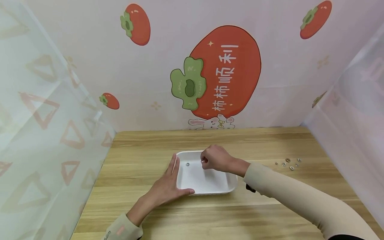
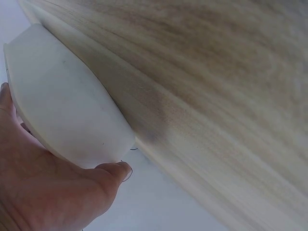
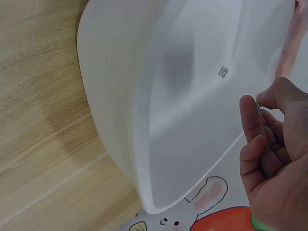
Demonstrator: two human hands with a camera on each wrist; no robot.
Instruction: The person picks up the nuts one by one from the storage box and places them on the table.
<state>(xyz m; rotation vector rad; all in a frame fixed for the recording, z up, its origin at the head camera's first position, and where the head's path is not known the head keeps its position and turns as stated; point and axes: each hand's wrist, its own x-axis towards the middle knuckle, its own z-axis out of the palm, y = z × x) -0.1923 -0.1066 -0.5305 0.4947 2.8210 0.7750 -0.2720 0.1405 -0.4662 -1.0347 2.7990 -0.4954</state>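
A white tray (image 1: 207, 192) sits on the wooden table. My left hand (image 1: 165, 186) lies at its near left corner, straight fingers along the left side and thumb against the front wall. That thumb shows near the tray (image 2: 67, 96) in the left wrist view. Over the tray, my right hand (image 1: 217, 159) pinches a small shiny metal nut (image 3: 260, 107) between thumb and index finger; most of the nut is hidden by the fingertips. Another metal nut (image 1: 187, 164) rests on the tray floor toward the left.
Right of the tray, several small metal rings or nuts (image 1: 283, 164) lie scattered on the table (image 1: 255, 220), one of them brownish (image 1: 288, 160). A printed cloth backdrop (image 1: 156, 110) rises behind the table, with pale sheets (image 1: 51, 133) at both sides.
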